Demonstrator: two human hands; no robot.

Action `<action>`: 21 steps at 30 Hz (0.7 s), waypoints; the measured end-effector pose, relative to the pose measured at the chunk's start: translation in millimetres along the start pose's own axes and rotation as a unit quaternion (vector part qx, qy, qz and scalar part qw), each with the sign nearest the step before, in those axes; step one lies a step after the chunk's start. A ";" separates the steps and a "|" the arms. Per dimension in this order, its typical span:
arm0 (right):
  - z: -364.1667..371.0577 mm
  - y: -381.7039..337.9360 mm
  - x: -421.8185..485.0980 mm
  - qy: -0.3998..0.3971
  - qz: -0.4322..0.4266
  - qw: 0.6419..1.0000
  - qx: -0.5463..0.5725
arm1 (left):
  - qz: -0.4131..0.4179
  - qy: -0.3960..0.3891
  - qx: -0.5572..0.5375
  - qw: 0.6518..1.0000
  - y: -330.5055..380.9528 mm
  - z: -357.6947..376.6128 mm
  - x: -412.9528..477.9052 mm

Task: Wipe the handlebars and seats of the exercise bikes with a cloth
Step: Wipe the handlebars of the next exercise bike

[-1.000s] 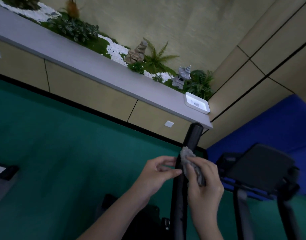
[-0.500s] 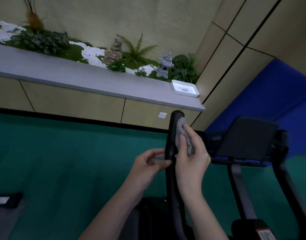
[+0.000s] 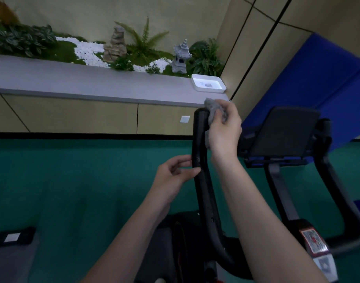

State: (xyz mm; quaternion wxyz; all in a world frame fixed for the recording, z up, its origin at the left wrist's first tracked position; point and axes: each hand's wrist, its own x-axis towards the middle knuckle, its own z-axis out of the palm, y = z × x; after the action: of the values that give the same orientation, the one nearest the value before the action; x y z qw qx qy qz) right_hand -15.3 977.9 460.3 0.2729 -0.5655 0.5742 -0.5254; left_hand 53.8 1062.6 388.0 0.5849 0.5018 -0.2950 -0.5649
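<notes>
The black exercise bike (image 3: 285,135) is standing on the green floor (image 3: 73,180), with 1 handlebar (image 3: 201,190) rising upright. The left hand (image 3: 175,174) is pinching that bar midway. The right hand (image 3: 224,131) is clutching the grey cloth (image 3: 212,111) — pressing it against the bar's top end.

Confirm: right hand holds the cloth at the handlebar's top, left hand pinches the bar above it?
No: in the head view the left hand pinches the handlebar below the cloth, not above; the right hand holds the cloth at the top.
</notes>
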 end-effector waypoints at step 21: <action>-18.6 23.5 -38.6 -0.066 -0.030 0.991 -0.108 | -0.013 -0.020 0.000 1.000 3.7 -2.1 -1.8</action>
State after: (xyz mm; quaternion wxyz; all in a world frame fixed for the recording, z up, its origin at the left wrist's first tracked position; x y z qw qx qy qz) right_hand -32.5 1015.0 433.5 0.2319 -0.6421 0.5914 -0.4292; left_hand 56.7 1064.3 391.1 0.5715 0.4945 -0.3000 -0.5822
